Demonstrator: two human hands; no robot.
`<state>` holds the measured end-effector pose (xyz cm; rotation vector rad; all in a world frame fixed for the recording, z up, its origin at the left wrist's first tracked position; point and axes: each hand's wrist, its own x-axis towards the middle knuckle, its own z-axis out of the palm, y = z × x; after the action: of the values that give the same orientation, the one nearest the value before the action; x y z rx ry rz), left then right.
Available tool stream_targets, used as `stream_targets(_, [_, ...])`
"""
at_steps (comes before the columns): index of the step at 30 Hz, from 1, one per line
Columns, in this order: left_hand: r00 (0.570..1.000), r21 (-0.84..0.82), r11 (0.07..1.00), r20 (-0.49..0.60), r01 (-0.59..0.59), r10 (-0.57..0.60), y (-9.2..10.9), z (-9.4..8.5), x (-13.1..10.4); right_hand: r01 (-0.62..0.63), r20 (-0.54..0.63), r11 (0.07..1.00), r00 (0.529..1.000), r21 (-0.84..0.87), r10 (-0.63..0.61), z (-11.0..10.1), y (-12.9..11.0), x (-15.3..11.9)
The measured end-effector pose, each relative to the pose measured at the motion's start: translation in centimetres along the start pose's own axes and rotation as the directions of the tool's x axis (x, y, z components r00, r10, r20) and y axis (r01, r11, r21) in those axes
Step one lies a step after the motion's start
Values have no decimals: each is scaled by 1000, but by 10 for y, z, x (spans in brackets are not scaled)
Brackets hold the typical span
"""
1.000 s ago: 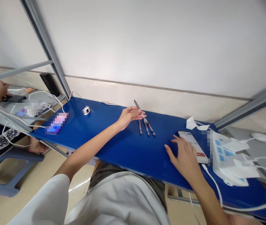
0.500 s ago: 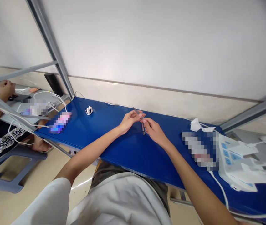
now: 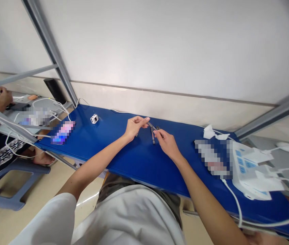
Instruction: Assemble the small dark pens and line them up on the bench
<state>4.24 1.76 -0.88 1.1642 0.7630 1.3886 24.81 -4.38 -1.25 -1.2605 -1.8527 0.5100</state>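
Note:
Over the blue desk, a slim grey pen-like stick slants between my hands. My right hand pinches its near end between thumb and fingers. The thumb and fingertips of my left hand close at the far end, partly hiding it. Beneath, a dark pen-like piece lies on the desk close to my right fingertips. A small dark end of something shows below my left palm; its kind is unclear.
A small white cube-shaped gadget and a blurred phone lie to the left. At right are crumpled tissue, another blurred phone and a white power strip with cables. A person's hand is beyond the metal post.
My left hand has shifted left, its fingers now closing at the stick's far end, which earlier stuck out past them. More of the dark piece on the desk shows. The view has shifted slightly.

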Motion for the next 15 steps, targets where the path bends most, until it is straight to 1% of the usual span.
stream_targets(1, [1000,-22,1000,14,-2,2,2,1,-1,-1,-3,1000,1000,-7,1,0,0,0])
stream_targets(2, [998,-58,998,61,-2,5,4,2,-2,-5,-5,1000,1000,-13,5,0,0,0])
stream_targets(4, [979,-129,992,204,11,16,7,4,-5,-15,-10,1000,1000,-22,14,-1,0,-1])
stream_targets(5, [966,-149,989,256,16,23,7,5,-7,-17,-13,1000,1000,-26,16,-2,0,-1])
stream_targets(6, [960,-150,989,278,16,27,8,5,-8,-15,-16,999,1000,-29,15,-2,0,-2])
stream_targets(7, [963,-133,991,270,15,22,7,5,-8,-11,-19,999,1000,-30,10,-1,1,-2])
stream_targets(8, [972,-106,994,235,16,10,6,5,-8,-5,-21,1000,1000,-29,4,-1,1,-2])
stream_targets(11, [996,-16,999,84,37,-35,1,3,-6,15,-19,1000,1000,-24,-15,2,2,-2])
stream_targets(12, [997,-14,999,61,43,-42,0,3,-5,17,-21,1000,1000,-26,-17,2,3,-2])
stream_targets(13, [997,-36,998,66,46,-44,0,3,-4,17,-29,999,999,-32,-18,3,4,-2])
stream_targets(15, [989,-123,991,144,50,-32,-1,3,-4,17,-60,999,998,-48,-20,2,6,-1])
